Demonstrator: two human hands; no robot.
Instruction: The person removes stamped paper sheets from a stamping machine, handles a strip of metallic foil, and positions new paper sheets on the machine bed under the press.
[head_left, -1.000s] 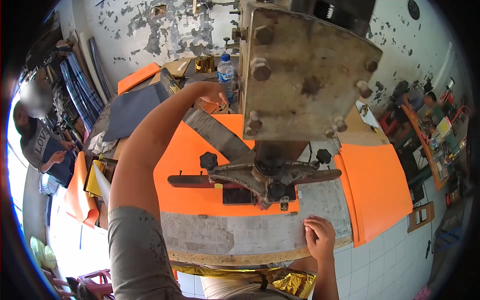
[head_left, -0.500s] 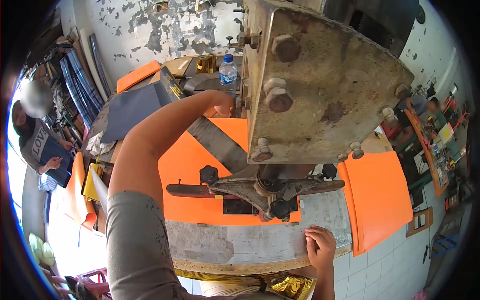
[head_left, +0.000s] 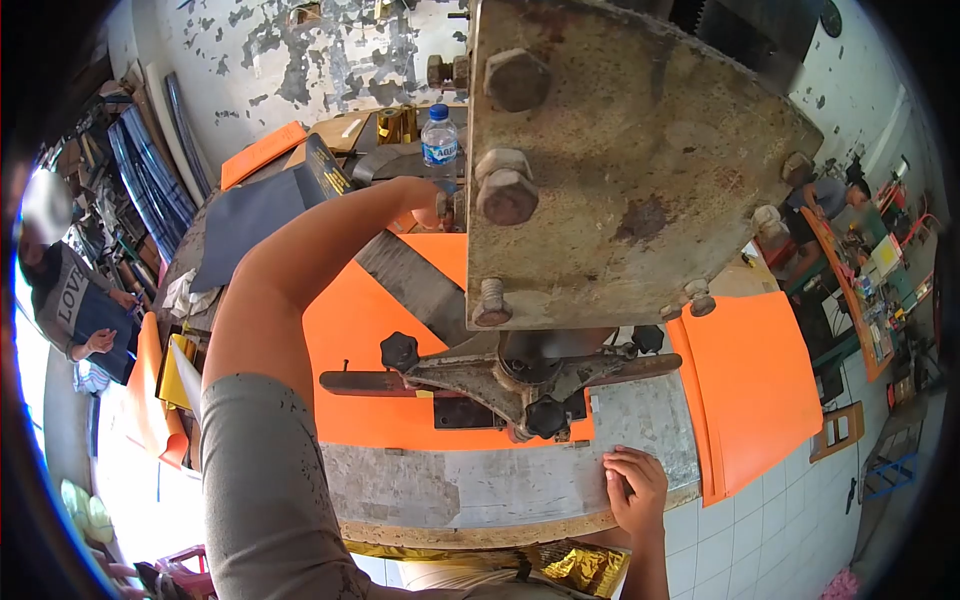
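Note:
My left hand point(head_left: 427, 207) reaches far across the table to the left side of a heavy bolted metal press point(head_left: 640, 170). The press hides its fingers, so whatever they touch cannot be made out. My right hand point(head_left: 636, 488) rests at the front edge of the grey metal bed point(head_left: 480, 485), fingers loosely bent, thumb apart, nothing in it. Beneath the press, a three-armed metal bracket with black knobs point(head_left: 510, 375) stands over an orange sheet point(head_left: 350, 330). A dark flat bar point(head_left: 410, 280) lies diagonally over that sheet.
Folded orange sheets point(head_left: 755, 390) hang over the bed's right side. Behind my left arm are a dark sheet point(head_left: 250, 220), a water bottle point(head_left: 439, 140) and gold foil rolls point(head_left: 397, 124). Gold foil point(head_left: 585, 570) lies near my lap. A person point(head_left: 80, 300) stands at left.
The whole view has shifted slightly, so most things sit a little further left. Both my hands keep their places at the press and the bed's edge.

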